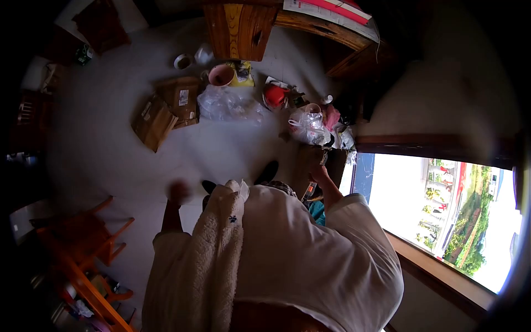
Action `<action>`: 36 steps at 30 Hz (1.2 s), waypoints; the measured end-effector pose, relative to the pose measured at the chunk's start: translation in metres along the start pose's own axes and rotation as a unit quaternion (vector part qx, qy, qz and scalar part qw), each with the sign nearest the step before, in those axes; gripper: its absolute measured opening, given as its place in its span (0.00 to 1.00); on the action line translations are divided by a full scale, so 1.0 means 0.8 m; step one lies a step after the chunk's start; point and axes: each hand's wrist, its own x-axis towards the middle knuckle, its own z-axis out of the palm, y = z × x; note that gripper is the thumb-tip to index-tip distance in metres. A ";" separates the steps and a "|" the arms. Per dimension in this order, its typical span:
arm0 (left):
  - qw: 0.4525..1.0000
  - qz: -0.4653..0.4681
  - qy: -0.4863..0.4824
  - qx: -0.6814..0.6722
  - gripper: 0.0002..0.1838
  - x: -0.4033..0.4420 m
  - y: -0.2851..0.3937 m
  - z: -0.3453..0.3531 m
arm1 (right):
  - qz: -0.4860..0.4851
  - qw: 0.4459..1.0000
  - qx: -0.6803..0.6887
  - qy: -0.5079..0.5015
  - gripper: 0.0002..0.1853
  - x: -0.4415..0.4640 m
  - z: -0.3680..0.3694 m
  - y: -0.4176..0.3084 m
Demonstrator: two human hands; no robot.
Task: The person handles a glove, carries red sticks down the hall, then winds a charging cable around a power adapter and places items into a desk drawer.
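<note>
My right hand [318, 174] is closed, reaching forward beside a brown cardboard box [305, 160]. A small, shiny object [324, 157] shows at its fingertips, too small to name. Just beyond are a white plastic bag [307, 128] and pink cloth or plastic [332, 117]. Below this hand lies an item with an orange mark [310, 191], close to something teal [317, 212]. My left hand [178, 191] hangs at my side over the floor, smeared by motion, its fingers unreadable. A pale, fluffy towel [213, 260] drapes over my left shoulder.
Flattened cardboard [156, 120], a clear plastic bag [225, 104], a pink bucket [221, 75] and a red container [274, 96] lie ahead on the floor. A wooden desk [238, 30] stands behind them. Wooden chairs [83, 243] are at left; a bright window [442, 205] is at right.
</note>
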 end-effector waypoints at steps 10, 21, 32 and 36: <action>0.963 -0.100 0.245 -0.043 0.16 -0.149 -0.052 -0.193 | -0.195 0.926 -0.228 -0.228 0.09 0.071 0.191 -0.275; 0.939 -0.153 0.282 -0.126 0.15 -0.178 -0.079 -0.259 | 0.240 0.948 0.080 -0.192 0.12 0.103 0.226 -0.422; 0.956 -0.050 0.274 -0.092 0.18 -0.147 0.113 -0.317 | 0.266 0.941 0.033 -0.208 0.12 0.278 0.293 -0.552; 0.938 -0.047 0.327 -0.106 0.19 -0.138 0.177 -0.341 | 0.159 0.961 0.039 -0.224 0.11 0.354 0.326 -0.679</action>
